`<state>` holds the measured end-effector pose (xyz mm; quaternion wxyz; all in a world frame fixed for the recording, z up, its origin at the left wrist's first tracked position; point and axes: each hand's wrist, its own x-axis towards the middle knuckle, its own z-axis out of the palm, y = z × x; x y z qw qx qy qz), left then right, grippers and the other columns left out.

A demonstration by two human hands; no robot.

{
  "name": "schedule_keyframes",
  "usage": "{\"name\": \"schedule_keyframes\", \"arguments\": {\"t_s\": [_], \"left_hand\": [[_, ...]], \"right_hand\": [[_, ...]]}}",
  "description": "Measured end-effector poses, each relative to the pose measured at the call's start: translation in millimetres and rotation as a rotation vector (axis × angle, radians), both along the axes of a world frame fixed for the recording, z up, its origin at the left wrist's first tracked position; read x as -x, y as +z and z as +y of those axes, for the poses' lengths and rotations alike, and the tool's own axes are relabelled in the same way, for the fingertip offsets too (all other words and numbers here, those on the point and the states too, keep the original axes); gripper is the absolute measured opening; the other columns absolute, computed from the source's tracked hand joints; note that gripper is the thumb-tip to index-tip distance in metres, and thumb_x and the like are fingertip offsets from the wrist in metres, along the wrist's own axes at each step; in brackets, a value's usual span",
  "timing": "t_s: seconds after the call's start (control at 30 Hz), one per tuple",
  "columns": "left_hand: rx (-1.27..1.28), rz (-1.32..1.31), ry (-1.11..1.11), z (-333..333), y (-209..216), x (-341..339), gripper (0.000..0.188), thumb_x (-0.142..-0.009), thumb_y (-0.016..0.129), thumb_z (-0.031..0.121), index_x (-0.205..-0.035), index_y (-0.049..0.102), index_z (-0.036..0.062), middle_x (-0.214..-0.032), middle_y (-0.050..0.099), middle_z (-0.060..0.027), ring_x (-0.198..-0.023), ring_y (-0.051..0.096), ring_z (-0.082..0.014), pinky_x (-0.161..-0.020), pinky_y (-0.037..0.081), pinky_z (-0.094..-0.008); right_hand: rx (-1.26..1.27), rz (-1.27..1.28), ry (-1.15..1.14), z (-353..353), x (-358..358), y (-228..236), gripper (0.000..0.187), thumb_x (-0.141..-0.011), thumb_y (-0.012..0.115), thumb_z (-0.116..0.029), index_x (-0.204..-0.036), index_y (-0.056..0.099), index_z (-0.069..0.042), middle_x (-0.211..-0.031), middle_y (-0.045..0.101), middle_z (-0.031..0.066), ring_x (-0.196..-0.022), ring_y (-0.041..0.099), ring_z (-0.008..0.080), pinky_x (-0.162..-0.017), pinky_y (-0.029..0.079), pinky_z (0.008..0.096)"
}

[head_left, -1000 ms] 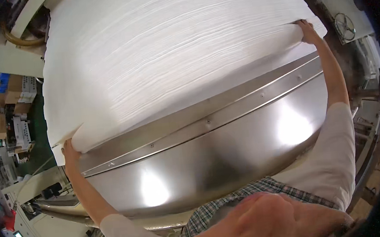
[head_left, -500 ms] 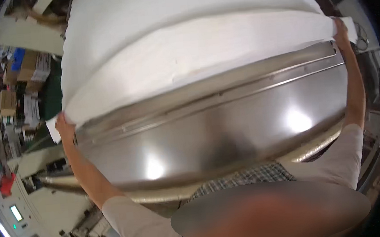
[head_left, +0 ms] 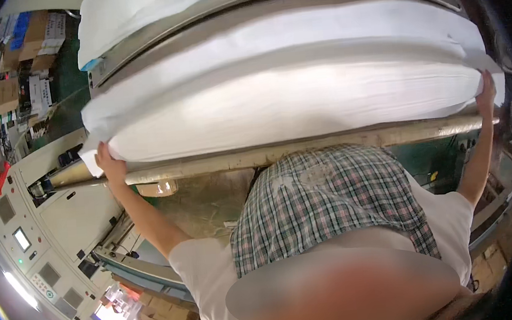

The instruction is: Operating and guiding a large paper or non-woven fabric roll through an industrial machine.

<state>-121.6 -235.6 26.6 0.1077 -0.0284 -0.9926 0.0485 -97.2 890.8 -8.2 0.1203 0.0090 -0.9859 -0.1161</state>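
A wide, soft white sheet (head_left: 299, 98) stretches from side to side between my two hands, its near edge lifted and bulging toward me. My left hand (head_left: 110, 163) has its fingers closed on the sheet's left near corner. At the opposite corner my right hand (head_left: 485, 90) pinches the sheet in the same way, with a loose flap sticking out past the fingers. A long roller (head_left: 226, 161) runs just beneath the near edge, in front of my body. Beyond the sheet lies a long metal edge (head_left: 163, 37), with more white material (head_left: 133, 12) past it.
A machine panel (head_left: 21, 220) with a small screen and lit buttons stands at my left. Cardboard boxes (head_left: 35, 39) are piled at the far left. My plaid apron (head_left: 332, 199) is close to the roller. Below the roller, a box (head_left: 156, 189) shows near the floor.
Both hands have drawn the sheet's edge toward me, over the shiny metal surface and up to the roller. The metal surface is now covered, and a metal edge shows farther back.
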Motion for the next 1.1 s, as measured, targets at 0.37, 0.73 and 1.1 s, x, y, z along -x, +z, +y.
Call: {"name": "schedule_keyframes", "arguments": {"t_s": [0.37,0.73,1.1], "left_hand": [[0.030,-0.368,0.110,-0.4,-12.3,-32.7,0.047,-0.062,0.060,0.008,-0.109,0.053,0.0116,-0.112,0.052,-0.0157,-0.110,0.045,-0.0320,-0.096,0.030,-0.0453],[0.094,-0.996,0.281,-34.2,-67.8,117.2,0.050,-0.070,0.047,0.002,-0.119,0.048,0.0083,-0.107,0.059,-0.0124,-0.096,0.056,-0.0293,-0.077,0.045,-0.0380],[-0.517,0.113,0.163,150.5,0.5,27.6,0.024,-0.076,0.050,0.000,-0.097,0.059,0.0061,-0.101,0.059,-0.0113,-0.096,0.055,-0.0263,-0.084,0.042,-0.0365]], "right_hand": [[0.037,-0.367,-0.136,-25.9,-55.5,-13.9,0.058,-0.063,0.061,0.000,-0.118,0.046,-0.012,-0.124,0.041,0.0151,-0.117,0.037,0.0331,-0.094,0.033,0.0423],[-0.119,-0.639,0.180,-141.8,131.3,2.4,0.037,-0.070,0.053,-0.003,-0.107,0.052,-0.004,-0.104,0.054,0.0164,-0.096,0.051,0.0324,-0.081,0.042,0.0364],[0.273,-0.234,0.138,-16.6,142.2,-30.2,0.033,-0.085,0.047,-0.006,-0.117,0.047,-0.001,-0.114,0.052,0.0138,-0.096,0.054,0.0233,-0.083,0.043,0.0304]]}}
